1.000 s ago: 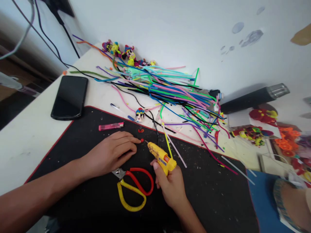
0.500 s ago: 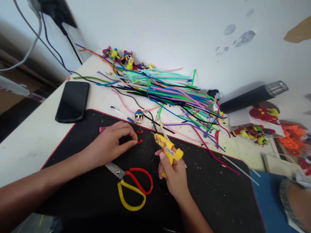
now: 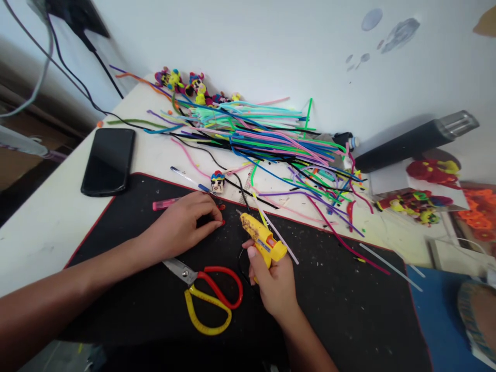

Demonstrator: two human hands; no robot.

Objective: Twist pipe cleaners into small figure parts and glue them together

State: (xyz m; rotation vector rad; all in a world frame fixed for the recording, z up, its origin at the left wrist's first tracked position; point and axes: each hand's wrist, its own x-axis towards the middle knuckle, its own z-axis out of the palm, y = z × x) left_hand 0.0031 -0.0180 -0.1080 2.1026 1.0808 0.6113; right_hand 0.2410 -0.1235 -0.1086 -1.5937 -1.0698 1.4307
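My left hand (image 3: 186, 222) rests over the black mat with thumb and fingertips closed on a small red curled piece (image 3: 223, 222), mostly hidden by the fingers. A second red piece (image 3: 222, 206) lies just beyond the fingertips. My right hand (image 3: 276, 284) is wrapped round a yellow hot glue gun (image 3: 259, 236), its nozzle pointing up and left, a short gap from the left fingertips. Behind them sits a small doll head (image 3: 217, 183) with a painted face and coloured cap. Scissors (image 3: 211, 292) with one red and one yellow handle lie nearer me, their blades partly under my left forearm.
Pipe cleaners (image 3: 263, 139) in many colours are heaped along the wall. A phone (image 3: 108, 161) lies at left, with a pen (image 3: 189, 179) and pink marker (image 3: 165, 203) nearer. A dark flask (image 3: 414, 142) and small finished figures (image 3: 416, 206) are at right.
The camera view has shifted slightly. My left fingertips now cover more of the red piece. The glue gun stays in my right hand with its nozzle still pointing up and left.
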